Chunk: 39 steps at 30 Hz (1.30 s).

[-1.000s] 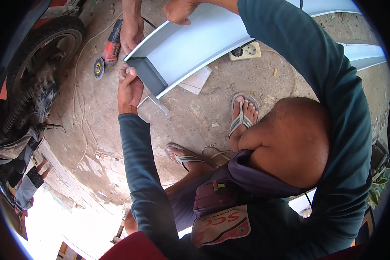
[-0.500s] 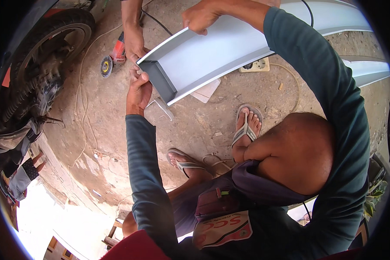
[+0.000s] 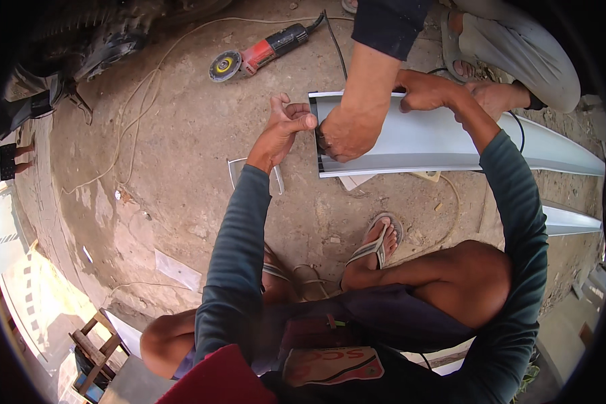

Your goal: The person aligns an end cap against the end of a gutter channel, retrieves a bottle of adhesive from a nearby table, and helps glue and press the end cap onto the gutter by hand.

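Note:
A long white gutter (image 3: 424,138), a U-shaped trough with a dark end cap (image 3: 313,128), lies across in front of me. My right hand (image 3: 425,91) is closed over its far edge. At the capped end, my left hand (image 3: 283,131) has its fingers apart and bent, the thumb pointing at the cap; whether the thumb touches it I cannot tell. Another person's hand (image 3: 349,131) reaches down inside the gutter by the cap, hiding part of it. That person's other hand (image 3: 495,101) is at the far edge, right of mine.
An angle grinder (image 3: 266,50) with a yellow-centred disc lies on the ground beyond my left hand, its cord trailing off. A thin bent metal strip (image 3: 278,178) is beside my left wrist. Farther right lies a second white length (image 3: 572,221). A motorbike (image 3: 108,44) stands at upper left.
The gutter's capped end has gone from slanted to nearly level. My left hand has let go of its corner. The other person's hand has moved from the corner into the gutter.

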{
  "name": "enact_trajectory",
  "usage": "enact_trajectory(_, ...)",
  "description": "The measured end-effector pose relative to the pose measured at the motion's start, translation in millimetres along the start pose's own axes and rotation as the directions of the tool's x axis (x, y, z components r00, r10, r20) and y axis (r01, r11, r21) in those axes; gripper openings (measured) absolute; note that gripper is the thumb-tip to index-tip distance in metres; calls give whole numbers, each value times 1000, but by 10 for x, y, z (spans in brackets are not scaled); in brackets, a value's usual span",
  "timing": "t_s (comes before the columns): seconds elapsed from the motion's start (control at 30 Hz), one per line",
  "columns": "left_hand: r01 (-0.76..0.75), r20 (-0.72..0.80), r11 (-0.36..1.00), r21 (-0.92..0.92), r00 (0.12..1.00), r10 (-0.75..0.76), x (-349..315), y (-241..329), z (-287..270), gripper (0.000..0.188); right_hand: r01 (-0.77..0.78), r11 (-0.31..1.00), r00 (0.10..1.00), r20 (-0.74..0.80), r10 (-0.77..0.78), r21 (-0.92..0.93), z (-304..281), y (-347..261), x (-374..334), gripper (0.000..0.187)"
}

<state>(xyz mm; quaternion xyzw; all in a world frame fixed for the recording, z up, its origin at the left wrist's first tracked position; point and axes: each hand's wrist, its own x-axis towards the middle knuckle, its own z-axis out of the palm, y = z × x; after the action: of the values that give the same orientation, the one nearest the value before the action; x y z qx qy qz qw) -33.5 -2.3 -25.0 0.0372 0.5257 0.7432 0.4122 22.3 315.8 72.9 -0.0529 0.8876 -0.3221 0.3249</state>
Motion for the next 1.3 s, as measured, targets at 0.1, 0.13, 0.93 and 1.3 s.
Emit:
enact_trajectory(0.1,-10,-15,1000,-3,1000,10,-17,-8,26,103,-92,993,995,-37,90,-74,18,2,-69,58)
enact_trajectory(0.13,9,-3,1000,9,1000,-9,-19,-1,52,100,-141,984,988,-81,133,-106,-2,10,-60,64)
enact_trajectory(0.93,-290,178,951,-107,935,306,-210,-210,27,94,-6,924,984,-166,-62,-382,431,-637,-712,84)
enact_trajectory(1.3,-300,392,922,-246,839,377,-226,-248,78,78,-60,864,951,-293,-103,-500,839,-654,-1040,78)
